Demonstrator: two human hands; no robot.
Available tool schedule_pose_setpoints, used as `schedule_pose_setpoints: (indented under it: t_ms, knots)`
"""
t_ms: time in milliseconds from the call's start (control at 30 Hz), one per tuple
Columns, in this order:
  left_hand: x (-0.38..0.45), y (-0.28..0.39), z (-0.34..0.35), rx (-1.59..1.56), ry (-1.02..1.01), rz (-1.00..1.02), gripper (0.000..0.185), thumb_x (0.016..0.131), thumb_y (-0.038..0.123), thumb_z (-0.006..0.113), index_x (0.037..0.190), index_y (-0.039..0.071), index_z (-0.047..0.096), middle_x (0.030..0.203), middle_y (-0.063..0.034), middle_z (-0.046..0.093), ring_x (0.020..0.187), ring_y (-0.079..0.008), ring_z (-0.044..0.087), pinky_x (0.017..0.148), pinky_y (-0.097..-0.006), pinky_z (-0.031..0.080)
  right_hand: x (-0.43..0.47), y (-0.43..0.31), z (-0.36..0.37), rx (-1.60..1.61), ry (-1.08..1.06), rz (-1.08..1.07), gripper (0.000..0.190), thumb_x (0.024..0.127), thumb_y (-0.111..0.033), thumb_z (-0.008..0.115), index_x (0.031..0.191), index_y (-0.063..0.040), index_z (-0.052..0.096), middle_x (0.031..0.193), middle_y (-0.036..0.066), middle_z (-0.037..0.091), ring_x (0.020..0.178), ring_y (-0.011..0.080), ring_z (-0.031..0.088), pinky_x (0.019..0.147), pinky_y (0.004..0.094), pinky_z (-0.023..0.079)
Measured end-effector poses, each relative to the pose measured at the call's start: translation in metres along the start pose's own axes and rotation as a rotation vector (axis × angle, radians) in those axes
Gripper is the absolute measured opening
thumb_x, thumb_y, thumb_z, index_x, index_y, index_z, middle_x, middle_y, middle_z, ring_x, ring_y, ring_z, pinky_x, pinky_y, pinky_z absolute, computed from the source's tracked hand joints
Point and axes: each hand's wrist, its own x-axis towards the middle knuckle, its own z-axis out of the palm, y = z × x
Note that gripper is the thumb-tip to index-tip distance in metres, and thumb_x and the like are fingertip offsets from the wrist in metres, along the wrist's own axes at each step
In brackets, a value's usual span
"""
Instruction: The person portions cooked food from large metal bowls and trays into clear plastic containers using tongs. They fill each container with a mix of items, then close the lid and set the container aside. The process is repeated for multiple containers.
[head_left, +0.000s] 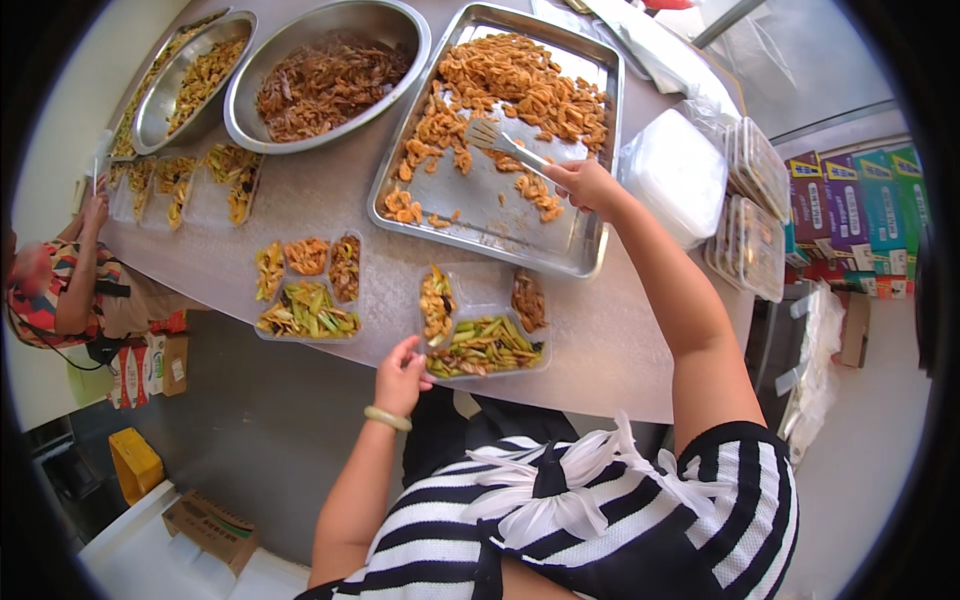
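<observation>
My right hand (589, 186) grips a slotted metal serving utensil (525, 156). Its slotted head is over a large steel tray (487, 246) of orange-brown cooked shrimp (517, 75), heaped mostly at the far end. A clear plastic compartment box (486, 289) lies by the table's near edge, and my left hand (401, 375) holds its lower left corner. Green vegetables (491, 345) fill its large compartment. Mixed vegetables (436, 304) sit at its left and brown meat (529, 300) at its right; the upper middle compartment is bare.
Left of it stands a filled compartment box (309, 289). Steel bowls of brown meat (330, 86) and chopped food (206, 82) line the far left, near part-filled boxes (217, 199). Stacked plastic containers (675, 176) and lidded boxes (754, 247) stand right. Another person (71, 292) works left.
</observation>
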Motion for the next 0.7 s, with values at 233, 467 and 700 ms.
schedule_pose_setpoints:
  t_ms: [233,467,700]
  knots:
    - [0.022,0.016,-0.03,0.184,-0.078,0.119,0.032,0.092,0.003,0.054,0.123,0.0,0.054,0.075,-0.0017,0.056,0.055,-0.009,0.057,0.045,-0.0231,0.045,-0.117,0.013,-0.002,-0.178,-0.175,0.026,0.034,0.09,-0.041,0.065,0.097,-0.008,0.073,0.061,-0.004,0.051,0.046,0.0055,0.039,0.041,0.0243,0.03]
    - [0.013,0.036,-0.06,0.268,-0.089,0.092,0.032,0.092,0.002,0.055,0.124,0.0,0.055,0.076,-0.001,0.055,0.055,-0.0083,0.057,0.047,-0.0228,0.046,-0.154,-0.017,0.053,-0.698,-0.241,-0.092,0.043,0.087,-0.044,0.064,0.101,-0.004,0.072,0.077,0.013,0.068,0.074,0.0238,0.065,0.07,0.0373,0.051]
    - [0.004,0.031,-0.062,0.175,-0.122,0.071,0.035,0.092,0.003,0.054,0.126,-0.001,0.053,0.077,-0.0016,0.056,0.056,-0.0089,0.058,0.047,-0.022,0.047,-0.166,-0.062,0.069,-0.982,-0.237,-0.042,0.05,0.087,-0.05,0.06,0.095,-0.002,0.072,0.084,0.017,0.069,0.079,0.0335,0.065,0.074,0.0423,0.051]
